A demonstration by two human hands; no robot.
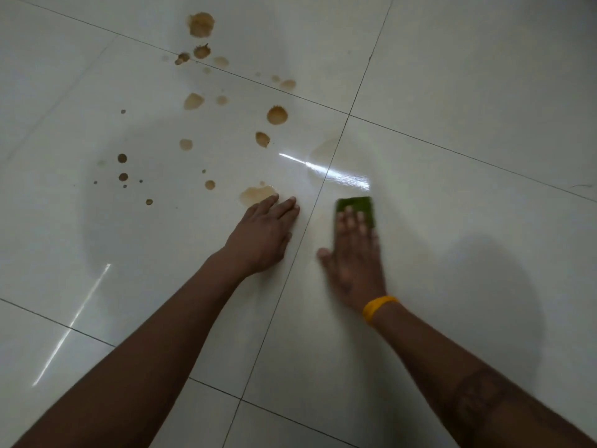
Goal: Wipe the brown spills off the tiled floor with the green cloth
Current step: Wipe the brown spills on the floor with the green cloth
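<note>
Head view: two bare hands are pressing on a glossy tiled floor [452,195].

Nearest, the right hand [353,253], wearing a yellow wristband [376,307], is lying flat with fingers extended over the green cloth [355,206], pinning it down; the left hand [263,236] is resting open just beside a grout line, fingertips touching one of the brown spills [256,193], others scattering farther away.

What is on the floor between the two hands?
In the head view, only bare tile and one dark grout line lie between the left hand and the right hand, which presses the green cloth.
</note>
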